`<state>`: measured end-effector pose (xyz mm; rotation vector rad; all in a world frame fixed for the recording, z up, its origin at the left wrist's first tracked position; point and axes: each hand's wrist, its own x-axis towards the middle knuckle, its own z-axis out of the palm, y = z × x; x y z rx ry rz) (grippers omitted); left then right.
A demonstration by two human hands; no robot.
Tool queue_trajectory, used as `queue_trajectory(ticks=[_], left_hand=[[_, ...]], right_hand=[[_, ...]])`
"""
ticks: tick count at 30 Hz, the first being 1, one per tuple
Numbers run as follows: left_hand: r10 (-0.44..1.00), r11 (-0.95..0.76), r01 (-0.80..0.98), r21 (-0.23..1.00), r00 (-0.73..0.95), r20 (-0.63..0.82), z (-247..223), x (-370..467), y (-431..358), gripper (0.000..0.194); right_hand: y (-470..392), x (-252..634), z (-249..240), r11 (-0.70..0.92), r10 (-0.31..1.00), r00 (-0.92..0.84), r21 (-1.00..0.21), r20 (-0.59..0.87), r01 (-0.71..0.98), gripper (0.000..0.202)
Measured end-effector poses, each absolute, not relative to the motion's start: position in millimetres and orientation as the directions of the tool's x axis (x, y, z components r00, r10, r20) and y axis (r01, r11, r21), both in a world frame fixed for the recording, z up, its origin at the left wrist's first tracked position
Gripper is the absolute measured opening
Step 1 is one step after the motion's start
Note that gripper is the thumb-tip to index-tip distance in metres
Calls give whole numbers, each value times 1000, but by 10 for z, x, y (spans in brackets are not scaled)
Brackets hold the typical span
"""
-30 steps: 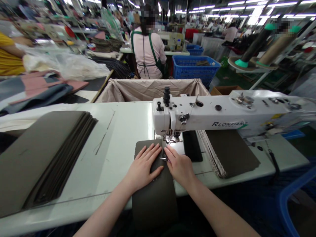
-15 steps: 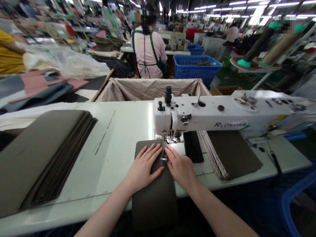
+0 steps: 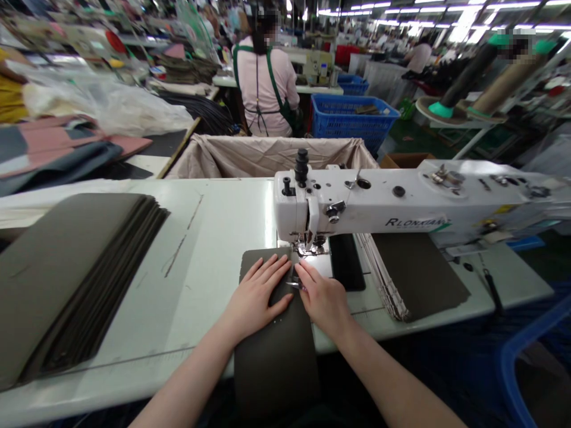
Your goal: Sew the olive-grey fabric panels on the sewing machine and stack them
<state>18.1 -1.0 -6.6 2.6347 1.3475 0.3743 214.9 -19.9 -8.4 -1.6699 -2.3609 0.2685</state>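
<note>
A dark olive fabric panel (image 3: 276,362) lies under the presser foot of a white sewing machine (image 3: 357,202) and hangs over the table's front edge. My left hand (image 3: 259,291) rests flat on the panel, fingers stretched toward the needle area and thumb out to the side. Close to the presser foot (image 3: 307,246), my right hand (image 3: 325,300) is closed, its fingertips at the panel's right edge. Metal blades of what look like thread snips (image 3: 293,285) poke out leftward from under its fingers; their handle is hidden in the palm.
A thick stack of olive panels (image 3: 75,255) lies on the left of the table. Another stack (image 3: 419,273) sits under the machine arm, beside a black phone-like slab (image 3: 347,264). Behind the table is a cloth-lined bin (image 3: 267,157); a person (image 3: 265,83) sits beyond it.
The whole view has shifted slightly, moving the scene a little left and up. Both hands and the panel keep their places relative to the machine.
</note>
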Motion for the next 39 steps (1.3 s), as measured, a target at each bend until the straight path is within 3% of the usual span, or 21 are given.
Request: queue_trajectory(ticks=[19,39], left_hand=[[827,-562,772,298,536,171,-64,102,-8,47],[840,-541,779,316,518,161,-55,89,5,44]], right_hand=[[-209,2150,-104,330,944,-309,-278,118,902,48],[-212,2156,-89,337,941,-316,-286,117,897,44]])
